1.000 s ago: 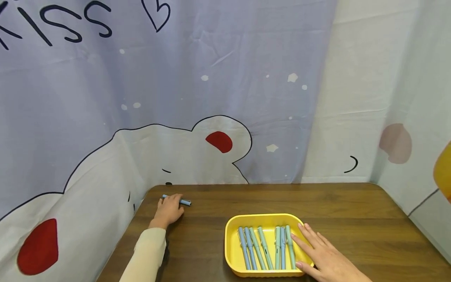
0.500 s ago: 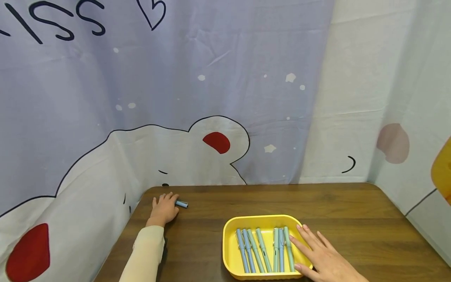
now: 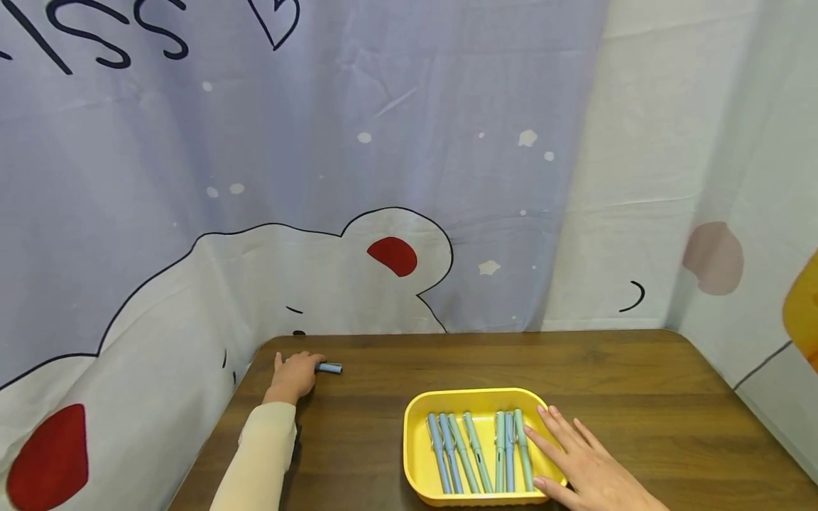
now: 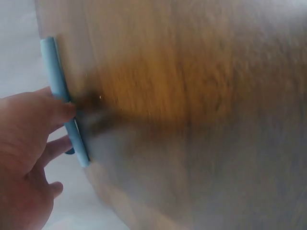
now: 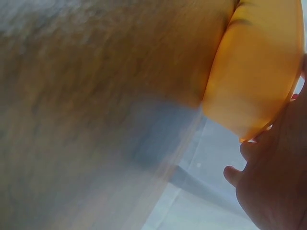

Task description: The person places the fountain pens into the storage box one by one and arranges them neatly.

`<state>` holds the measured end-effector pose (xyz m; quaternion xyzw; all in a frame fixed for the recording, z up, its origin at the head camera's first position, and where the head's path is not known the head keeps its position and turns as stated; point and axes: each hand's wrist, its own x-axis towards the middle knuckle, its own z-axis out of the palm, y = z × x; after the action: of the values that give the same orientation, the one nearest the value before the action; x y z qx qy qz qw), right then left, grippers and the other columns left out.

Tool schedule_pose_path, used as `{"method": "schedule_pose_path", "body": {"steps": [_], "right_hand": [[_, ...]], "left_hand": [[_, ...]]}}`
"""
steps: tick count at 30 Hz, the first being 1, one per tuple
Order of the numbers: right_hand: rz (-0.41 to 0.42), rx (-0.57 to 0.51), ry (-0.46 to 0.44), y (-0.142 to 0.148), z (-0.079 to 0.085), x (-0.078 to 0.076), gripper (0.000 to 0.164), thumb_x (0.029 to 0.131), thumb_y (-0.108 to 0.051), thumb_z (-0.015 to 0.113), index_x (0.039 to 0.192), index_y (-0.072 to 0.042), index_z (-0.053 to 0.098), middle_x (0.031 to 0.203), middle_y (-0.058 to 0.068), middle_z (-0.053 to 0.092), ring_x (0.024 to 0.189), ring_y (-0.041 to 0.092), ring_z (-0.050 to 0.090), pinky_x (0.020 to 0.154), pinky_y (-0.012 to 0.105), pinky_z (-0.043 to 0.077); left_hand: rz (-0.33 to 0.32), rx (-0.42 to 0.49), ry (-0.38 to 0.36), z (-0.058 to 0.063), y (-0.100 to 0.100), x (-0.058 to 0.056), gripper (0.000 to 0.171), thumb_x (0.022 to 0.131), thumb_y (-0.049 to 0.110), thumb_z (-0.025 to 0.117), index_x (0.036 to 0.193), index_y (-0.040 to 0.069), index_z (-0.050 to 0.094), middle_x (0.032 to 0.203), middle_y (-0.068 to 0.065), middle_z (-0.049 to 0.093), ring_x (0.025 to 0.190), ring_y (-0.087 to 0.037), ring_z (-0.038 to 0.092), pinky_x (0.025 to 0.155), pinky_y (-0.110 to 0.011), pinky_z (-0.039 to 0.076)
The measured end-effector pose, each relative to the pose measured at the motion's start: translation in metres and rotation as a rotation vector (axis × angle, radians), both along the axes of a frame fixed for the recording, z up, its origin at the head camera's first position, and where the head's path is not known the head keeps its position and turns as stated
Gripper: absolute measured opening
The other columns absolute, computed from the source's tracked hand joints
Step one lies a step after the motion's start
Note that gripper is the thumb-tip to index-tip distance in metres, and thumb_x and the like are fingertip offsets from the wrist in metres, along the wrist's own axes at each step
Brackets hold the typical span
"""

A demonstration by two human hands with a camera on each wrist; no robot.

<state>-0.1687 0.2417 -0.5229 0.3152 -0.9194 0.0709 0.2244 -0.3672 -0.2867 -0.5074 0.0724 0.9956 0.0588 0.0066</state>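
At the far left of the table, my left hand (image 3: pixel 292 376) pinches a blue pen (image 3: pixel 330 368). In the left wrist view the thumb crosses the pen (image 4: pixel 55 72), with fingers behind it. The pen lies low over the wood; whether it touches is hard to tell. My right hand (image 3: pixel 591 461) rests with spread, straight fingers at the right rim of a yellow tray (image 3: pixel 418 454). The right wrist view shows the tray's outer wall (image 5: pixel 254 67) beside that hand (image 5: pixel 273 177). Inside the tray lie several blue and green pens (image 3: pixel 479 454), roughly side by side.
The brown wooden table (image 3: pixel 613 362) has rounded far corners. Behind and beside it hangs a printed curtain (image 3: pixel 307 177), close to the table's back and left edges.
The left hand has shifted slightly left on the blue pen, and its fingers have drawn in around it. The right hand and tray stay in place; the head view has turned slightly.
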Motion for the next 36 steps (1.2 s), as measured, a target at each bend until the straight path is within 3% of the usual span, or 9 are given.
{"method": "schedule_pose_path", "body": {"steps": [4,9,16,20,28,32,36], "right_hand": [[0.002,-0.007,-0.001,0.000,0.000,0.000,0.067,0.091,-0.047,0.071,0.149,-0.016,0.054,0.153,0.019,0.047,0.156,0.010,0.008,0.121,0.020,-0.010],[0.002,-0.008,-0.004,0.000,0.000,-0.001,0.067,0.092,-0.049,0.070,0.149,-0.017,0.053,0.154,0.019,0.047,0.156,0.009,0.007,0.120,0.019,-0.010],[0.001,-0.008,-0.015,0.001,0.000,-0.001,0.068,0.092,-0.049,0.070,0.149,-0.017,0.053,0.155,0.018,0.045,0.156,0.008,0.006,0.120,0.017,-0.010],[0.000,-0.019,-0.033,0.000,0.000,0.000,0.068,0.092,-0.048,0.071,0.150,-0.017,0.052,0.156,0.018,0.044,0.156,0.006,0.004,0.119,0.016,-0.010],[0.006,-0.019,-0.022,0.001,0.002,0.001,0.067,0.093,-0.048,0.069,0.149,-0.016,0.053,0.155,0.020,0.045,0.156,0.009,0.005,0.120,0.016,-0.008],[-0.002,-0.016,-0.039,0.000,0.003,0.001,0.067,0.093,-0.049,0.069,0.149,-0.016,0.053,0.155,0.019,0.044,0.156,0.007,0.003,0.119,0.016,-0.008],[-0.014,-0.027,-0.072,-0.001,0.005,0.001,0.066,0.094,-0.048,0.068,0.150,-0.017,0.052,0.156,0.017,0.044,0.155,0.003,-0.001,0.119,0.014,-0.009]], "left_hand": [[-0.014,0.015,0.049,0.001,-0.003,0.001,0.036,0.096,-0.006,0.059,0.124,0.013,0.070,0.128,-0.017,0.066,0.122,-0.044,0.057,0.105,-0.076,0.030],[-0.033,0.051,0.103,-0.002,-0.007,0.003,0.021,0.094,0.002,0.069,0.113,0.011,0.073,0.110,-0.012,0.069,0.106,-0.039,0.063,0.087,-0.059,0.053],[-0.021,0.105,0.151,-0.009,-0.009,0.005,0.023,0.096,0.004,0.065,0.119,0.004,0.067,0.108,-0.014,0.066,0.106,-0.037,0.062,0.087,-0.053,0.054],[-0.001,0.171,0.174,-0.005,-0.001,0.009,0.025,0.097,0.002,0.061,0.121,-0.002,0.062,0.108,-0.017,0.064,0.105,-0.038,0.062,0.088,-0.053,0.054],[0.032,0.423,0.103,0.019,0.033,0.023,0.030,0.095,0.006,0.068,0.123,-0.005,0.061,0.091,-0.007,0.058,0.082,-0.022,0.057,0.075,-0.041,0.049],[0.029,0.605,-0.025,0.031,0.051,0.034,0.034,0.094,0.005,0.070,0.125,-0.007,0.064,0.088,-0.005,0.061,0.075,-0.017,0.064,0.068,-0.034,0.055],[0.042,0.846,-0.155,0.038,0.065,0.048,0.034,0.095,0.004,0.068,0.127,-0.007,0.063,0.097,-0.010,0.063,0.088,-0.028,0.070,0.075,-0.036,0.061]]}}
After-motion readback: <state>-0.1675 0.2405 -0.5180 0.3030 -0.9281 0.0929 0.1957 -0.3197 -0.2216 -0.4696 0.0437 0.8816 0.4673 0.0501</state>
